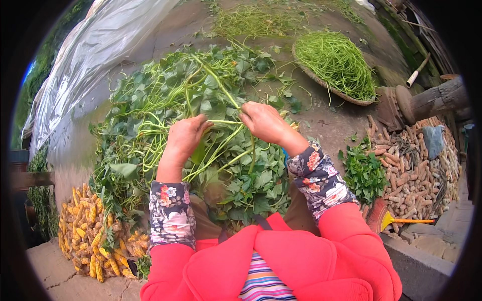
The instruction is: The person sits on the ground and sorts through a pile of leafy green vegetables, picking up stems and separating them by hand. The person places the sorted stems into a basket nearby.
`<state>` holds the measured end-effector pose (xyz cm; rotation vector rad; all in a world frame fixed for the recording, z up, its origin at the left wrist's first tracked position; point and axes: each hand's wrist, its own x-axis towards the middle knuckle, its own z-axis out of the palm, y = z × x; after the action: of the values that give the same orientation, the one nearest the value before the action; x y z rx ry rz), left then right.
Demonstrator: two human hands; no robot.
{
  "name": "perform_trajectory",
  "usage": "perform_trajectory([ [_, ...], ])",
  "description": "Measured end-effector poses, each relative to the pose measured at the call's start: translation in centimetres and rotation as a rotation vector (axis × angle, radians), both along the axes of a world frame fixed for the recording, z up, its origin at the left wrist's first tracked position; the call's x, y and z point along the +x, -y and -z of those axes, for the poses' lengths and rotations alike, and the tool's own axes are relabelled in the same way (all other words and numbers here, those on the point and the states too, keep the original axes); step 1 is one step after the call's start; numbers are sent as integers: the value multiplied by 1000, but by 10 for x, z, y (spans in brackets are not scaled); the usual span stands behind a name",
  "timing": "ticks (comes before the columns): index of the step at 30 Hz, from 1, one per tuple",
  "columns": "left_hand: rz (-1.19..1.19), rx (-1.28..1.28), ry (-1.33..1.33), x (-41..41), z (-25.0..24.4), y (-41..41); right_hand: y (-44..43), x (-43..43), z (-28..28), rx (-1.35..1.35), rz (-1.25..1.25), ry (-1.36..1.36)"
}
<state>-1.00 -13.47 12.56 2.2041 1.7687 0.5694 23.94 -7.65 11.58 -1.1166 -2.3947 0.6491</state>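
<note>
My right hand (pixel 260 121) pinches a long green vine stem (pixel 222 85) that runs up and to the left over a large heap of leafy vines (pixel 260 184). My left hand (pixel 190 131) holds a thin side stem (pixel 228 122) between thumb and fingertips; it stretches across to the vine near my right fingers. Below my hands, several pale green stalks (pixel 211 160) fan out over the leaves. A round woven basket (pixel 320 81) piled with stripped green stems (pixel 333 62) stands beyond the heap at the upper right.
Yellow corn cobs (pixel 90 229) lie at the lower left. Bare cobs (pixel 406 177), loose green leaves (pixel 363 173) and a broom with a yellow handle (pixel 410 221) are at the right. Clear plastic sheeting (pixel 90 56) hangs upper left; more stems (pixel 256 22) lie beyond the heap.
</note>
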Motion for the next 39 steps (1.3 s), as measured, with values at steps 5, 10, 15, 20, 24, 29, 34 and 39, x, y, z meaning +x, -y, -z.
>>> perform_trajectory([
  [5,28,-1,-73,0,-1,8,13,-2,-3,45,-29,99],
  [10,-45,9,-163,36,6,15,-3,1,24,260,182,79],
  [15,-119,-132,-127,113,19,33,-21,2,31,287,410,-23],
  [20,-195,-212,410,133,27,28,-39,-2,35,206,549,-244],
  [24,-43,-292,432,165,40,61,-61,10,31,52,668,-365],
  [29,-77,-290,460,120,23,43,-73,36,20,-91,607,-471],
  [34,-277,233,720,58,5,13,-61,51,14,110,385,-346],
  [39,-129,113,409,47,34,-2,-43,37,-8,-64,294,-349],
])
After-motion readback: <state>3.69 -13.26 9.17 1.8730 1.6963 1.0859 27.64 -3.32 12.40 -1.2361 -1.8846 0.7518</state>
